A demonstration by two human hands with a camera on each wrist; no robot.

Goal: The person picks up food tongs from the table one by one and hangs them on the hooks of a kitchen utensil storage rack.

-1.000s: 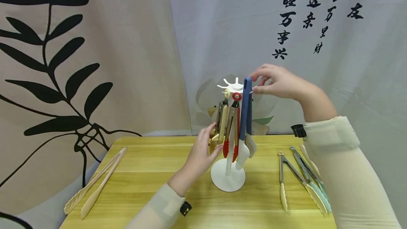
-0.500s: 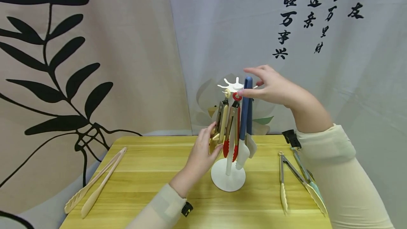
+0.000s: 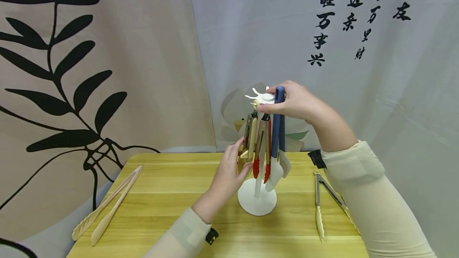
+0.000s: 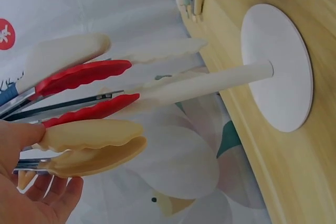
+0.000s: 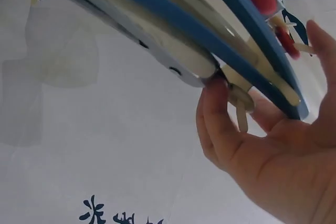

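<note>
A white stand with hooks (image 3: 259, 98) and a round base holds several hanging tongs. My left hand (image 3: 224, 174) grips the tan-yellow tongs (image 4: 94, 135) near their tips, at the stand's left side. At the top my right hand (image 3: 295, 100) reaches around the blue-handled tongs (image 3: 275, 136), its thumb stretched out in front and fingers behind. In the right wrist view its fingers touch the end of metal-and-cream tongs (image 5: 184, 61), and the thumb stands apart. Red-tipped tongs (image 4: 86, 77) hang between; the thumb hides their red ring in the head view.
Cream tongs (image 3: 116, 206) lie spread at the table's left. On the right lie metal tongs with cream tips (image 3: 318, 214), partly under the right sleeve (image 3: 373, 206). A cloth with printed leaves and writing hangs behind the wooden table (image 3: 168, 178).
My right hand has moved left across the top of the stand, from beside the blue tongs to around them. The red tongs have shifted slightly. My left hand has stayed in place.
</note>
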